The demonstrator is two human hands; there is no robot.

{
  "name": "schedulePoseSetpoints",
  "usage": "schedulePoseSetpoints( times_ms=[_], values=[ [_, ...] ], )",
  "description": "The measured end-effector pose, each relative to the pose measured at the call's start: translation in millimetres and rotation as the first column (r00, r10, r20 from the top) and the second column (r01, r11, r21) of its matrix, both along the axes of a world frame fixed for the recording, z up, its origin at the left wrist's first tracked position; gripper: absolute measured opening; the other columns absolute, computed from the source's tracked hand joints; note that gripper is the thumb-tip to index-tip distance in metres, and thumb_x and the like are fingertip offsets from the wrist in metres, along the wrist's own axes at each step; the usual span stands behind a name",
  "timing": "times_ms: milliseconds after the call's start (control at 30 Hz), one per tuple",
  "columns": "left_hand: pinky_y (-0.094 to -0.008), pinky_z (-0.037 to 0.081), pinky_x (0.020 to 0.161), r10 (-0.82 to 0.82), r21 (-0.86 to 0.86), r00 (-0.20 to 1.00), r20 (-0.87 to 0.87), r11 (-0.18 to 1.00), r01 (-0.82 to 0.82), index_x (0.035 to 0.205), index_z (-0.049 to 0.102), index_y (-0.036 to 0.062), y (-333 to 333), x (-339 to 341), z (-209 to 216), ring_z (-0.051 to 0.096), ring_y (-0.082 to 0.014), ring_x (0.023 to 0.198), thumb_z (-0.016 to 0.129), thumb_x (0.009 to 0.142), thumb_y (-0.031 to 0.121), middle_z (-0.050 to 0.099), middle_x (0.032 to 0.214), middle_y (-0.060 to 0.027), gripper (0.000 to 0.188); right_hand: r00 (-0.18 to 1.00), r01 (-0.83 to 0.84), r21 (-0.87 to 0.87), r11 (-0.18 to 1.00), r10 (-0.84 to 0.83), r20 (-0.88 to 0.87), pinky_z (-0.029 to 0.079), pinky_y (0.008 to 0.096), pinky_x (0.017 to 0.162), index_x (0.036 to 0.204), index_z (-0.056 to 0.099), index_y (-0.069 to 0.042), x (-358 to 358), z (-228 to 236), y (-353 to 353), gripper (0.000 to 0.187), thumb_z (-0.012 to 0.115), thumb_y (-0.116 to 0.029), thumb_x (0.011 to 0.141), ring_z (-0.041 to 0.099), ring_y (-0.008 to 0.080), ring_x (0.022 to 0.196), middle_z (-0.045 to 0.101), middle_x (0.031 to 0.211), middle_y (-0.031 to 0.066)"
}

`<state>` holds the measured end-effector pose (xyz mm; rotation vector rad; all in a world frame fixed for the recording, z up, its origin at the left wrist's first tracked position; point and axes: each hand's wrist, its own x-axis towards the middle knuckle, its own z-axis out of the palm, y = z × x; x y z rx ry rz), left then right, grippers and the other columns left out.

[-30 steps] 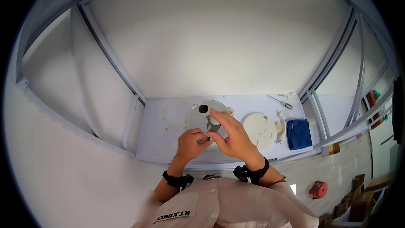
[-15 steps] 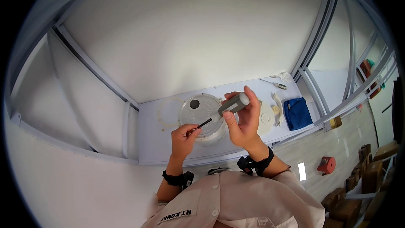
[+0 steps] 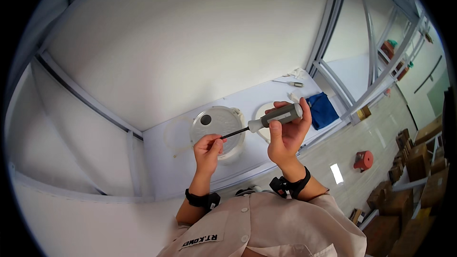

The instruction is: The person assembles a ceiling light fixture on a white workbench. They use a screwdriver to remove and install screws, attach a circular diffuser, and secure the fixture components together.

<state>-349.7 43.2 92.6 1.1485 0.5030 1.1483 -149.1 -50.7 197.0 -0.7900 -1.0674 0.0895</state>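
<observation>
In my right hand [image 3: 288,138] is the grey handle [image 3: 281,115] of a screwdriver, its light collar facing left. A black screwdriver shaft [image 3: 235,133] runs from that collar down-left to my left hand [image 3: 207,150]. There my thumb and fingers pinch its far end, and the tip is hidden. Both hands hold it above the table, in front of a round, pale appliance [image 3: 218,126] with a clear ribbed top and a dark round spot. Right of that, partly behind my right hand, lies a white round part [image 3: 263,111].
On the white table [image 3: 173,173], a thin pale ring [image 3: 175,135] lies at the left. At the right are a blue cloth pouch [image 3: 322,111], a second screwdriver [image 3: 296,84] and a crumpled white bag [image 3: 299,73]. Metal frame posts flank the table. A red stool [image 3: 363,160] and cardboard boxes [image 3: 419,162] stand beyond.
The black shaft, apart from the grey handle before, now meets its collar in one line. My right hand has turned the handle flatter and shifted right. The whole view has swung somewhat.
</observation>
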Motion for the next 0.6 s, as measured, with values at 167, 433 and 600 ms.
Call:
schedulePoseSetpoints(
  times_ms=[167,433,600],
  values=[
    [-0.0252,0.048,0.065,-0.068,0.070,0.994,-0.084,0.995,0.074,0.116,0.070,0.0001,-5.6,15.7,-3.0,0.057,-0.0093,0.071,0.071,0.103,0.007,0.077,0.099,-0.0138,0.015,0.993,0.117,-0.011,0.993,-0.117,0.008,0.058,0.0418,0.095,0.165,0.017,-0.007,5.5,-6.1,-19.3,0.078,0.066,-0.010,0.104,0.068,0.0262,0.107,0.059,0.135,0.0224],
    [-0.0242,0.052,0.068,-0.230,0.049,0.957,-0.176,0.969,0.242,0.112,0.070,-0.0015,-14.4,63.4,8.6,0.061,-0.0083,0.075,0.070,0.102,0.006,0.076,0.096,-0.0096,0.013,0.967,0.255,0.057,0.965,-0.253,-0.042,0.058,0.0394,0.091,0.166,0.015,-0.007,37.7,-6.0,-48.2,0.082,0.066,-0.007,0.102,0.067,0.0247,0.103,0.059,0.133,0.0229],
    [-0.0253,0.053,0.070,-0.304,0.038,0.925,-0.227,0.947,0.320,0.111,0.069,-0.0018,-24.6,111.9,15.9,0.063,-0.0089,0.075,0.068,0.103,0.005,0.075,0.095,-0.0085,0.010,0.948,0.316,0.130,0.940,-0.308,-0.080,0.059,0.0401,0.085,0.166,0.015,-0.008,80.2,-9.7,-54.9,0.081,0.066,-0.012,0.102,0.066,0.0243,0.097,0.060,0.131,0.0234]
  ],
)
